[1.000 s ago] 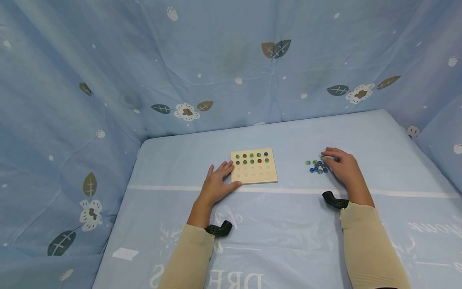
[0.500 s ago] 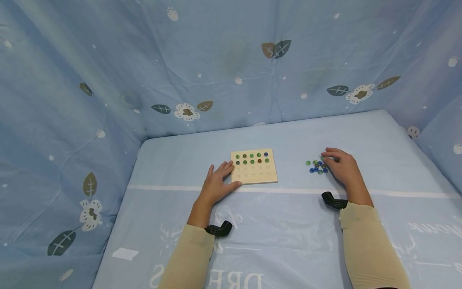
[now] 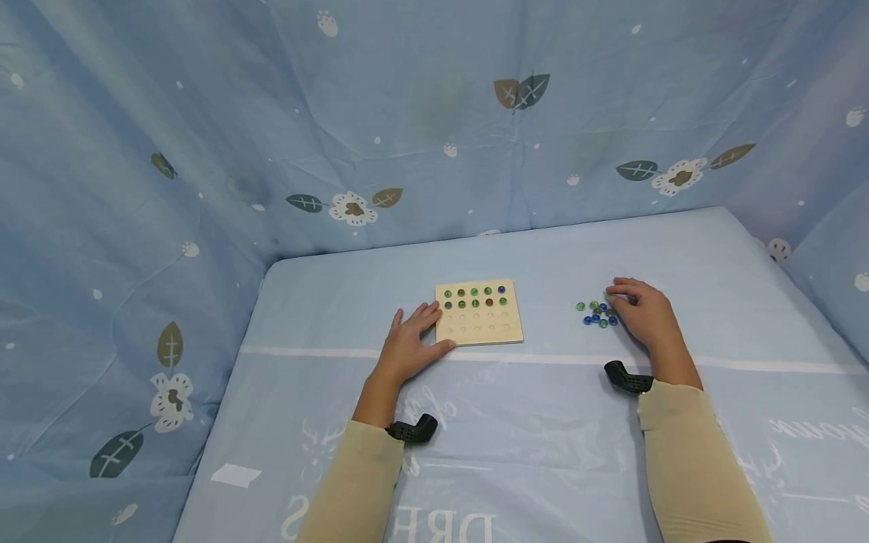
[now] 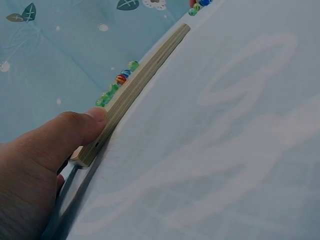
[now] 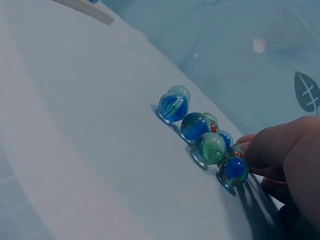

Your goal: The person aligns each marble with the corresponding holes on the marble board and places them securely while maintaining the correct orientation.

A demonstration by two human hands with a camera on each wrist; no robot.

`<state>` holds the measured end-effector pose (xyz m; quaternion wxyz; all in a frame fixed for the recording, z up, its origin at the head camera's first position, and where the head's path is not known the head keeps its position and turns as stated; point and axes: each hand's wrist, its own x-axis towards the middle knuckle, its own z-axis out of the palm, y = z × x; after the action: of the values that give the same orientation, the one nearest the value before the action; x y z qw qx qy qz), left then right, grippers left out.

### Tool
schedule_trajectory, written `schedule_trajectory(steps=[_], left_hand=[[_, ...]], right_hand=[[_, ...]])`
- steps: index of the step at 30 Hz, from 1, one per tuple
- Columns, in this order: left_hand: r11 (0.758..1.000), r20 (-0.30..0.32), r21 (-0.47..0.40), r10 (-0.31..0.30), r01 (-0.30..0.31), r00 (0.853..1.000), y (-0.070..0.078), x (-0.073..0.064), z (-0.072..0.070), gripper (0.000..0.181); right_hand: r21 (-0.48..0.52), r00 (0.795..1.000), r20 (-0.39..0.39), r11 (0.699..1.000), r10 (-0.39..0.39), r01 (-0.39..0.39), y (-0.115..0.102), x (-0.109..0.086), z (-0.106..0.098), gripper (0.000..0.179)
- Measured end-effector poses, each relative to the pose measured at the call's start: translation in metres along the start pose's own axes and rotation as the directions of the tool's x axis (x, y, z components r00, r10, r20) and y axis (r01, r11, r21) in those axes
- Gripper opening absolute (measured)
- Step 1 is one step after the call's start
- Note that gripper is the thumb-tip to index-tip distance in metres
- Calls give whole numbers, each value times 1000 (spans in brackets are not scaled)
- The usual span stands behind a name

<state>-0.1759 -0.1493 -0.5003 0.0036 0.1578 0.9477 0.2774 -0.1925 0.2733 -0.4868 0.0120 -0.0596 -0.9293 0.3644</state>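
A pale wooden board (image 3: 478, 332) lies flat at mid-table, with glass marbles in its two far rows of dimples and bare dimples in the two near rows. My left hand (image 3: 407, 348) rests at its left side, fingers spread; the thumb (image 4: 80, 127) touches the near left corner and a fingertip meets the left edge. To the right, a loose cluster of green, blue and brownish marbles (image 5: 209, 148) sits on the cloth. My right hand (image 3: 645, 313) is at the cluster's far right, thumb and forefinger pinching a green marble (image 3: 607, 295), which they partly cover.
A light blue cloth (image 3: 543, 430) with white lettering and a pale stripe covers the table. Patterned curtains (image 3: 434, 151) hang behind and at the sides. A white patch (image 3: 235, 475) lies at the front left. Each wrist carries a black camera mount (image 3: 414, 430).
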Motion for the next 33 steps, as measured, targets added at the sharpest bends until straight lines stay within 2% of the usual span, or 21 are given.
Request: schedule_trajectory(steps=[7, 13, 24, 33], left_hand=[[1000, -9, -5, 16, -16, 1000, 0, 0, 2, 76], [1000, 7, 13, 13, -14, 1000, -1, 0, 3, 76], [1000, -14, -6, 17, -17, 1000, -3, 1, 0, 76], [1000, -10, -12, 25, -26, 1000, -3, 1, 2, 77]], right_hand=[[-15, 1000, 0, 1000, -6, 6, 0, -1, 1, 32], [-24, 1000, -1, 1000, -13, 13, 0, -3, 2, 33], [-50, 999, 6, 998, -48, 49, -1, 2, 1, 35], [-48, 999, 5, 998, -49, 49, 1, 2, -1, 35]])
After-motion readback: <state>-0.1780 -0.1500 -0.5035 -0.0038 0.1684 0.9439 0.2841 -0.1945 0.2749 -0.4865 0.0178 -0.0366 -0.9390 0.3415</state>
